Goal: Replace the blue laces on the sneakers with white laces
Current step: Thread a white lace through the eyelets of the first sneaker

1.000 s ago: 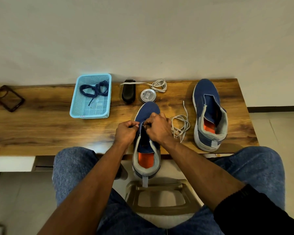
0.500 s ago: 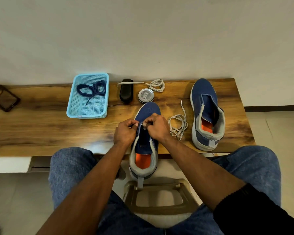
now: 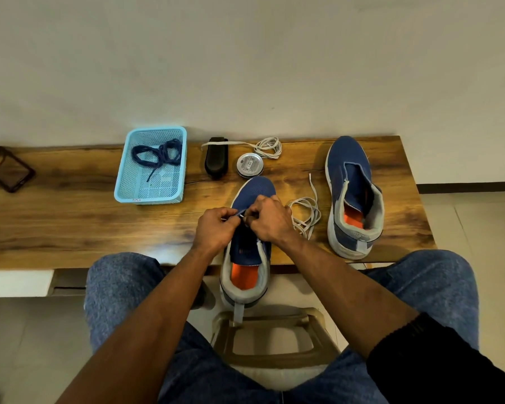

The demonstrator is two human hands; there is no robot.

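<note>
Compared with the frame a second earlier, your hands have closed in slightly toward the toe end of the near sneaker [image 3: 247, 246], whose heel overhangs the edge of the wooden bench [image 3: 70, 217]. Your left hand [image 3: 216, 228] has its fingers curled and pinches a small bit of the sneaker's edge by the eyelets, and a pale scrap shows at its fingertips. Your right hand [image 3: 267, 218] is likewise curled, pinching at the same spot; whether it holds the lace tip itself cannot be told. White lace [image 3: 305, 215] trails in loose loops on the bench just beside that hand, between the two shoes. Judged from this, you are threading the first eyelets, and almost all the lacing remains. Second sneaker [image 3: 353, 196] lies well to the right, unlaced. Both blue laces [image 3: 158, 156] already sit in the light blue basket [image 3: 123, 182]. A second white lace [image 3: 267, 147] lies coiled at the back, near a round tin [image 3: 250, 166] and a black brush [image 3: 216, 157].
</note>
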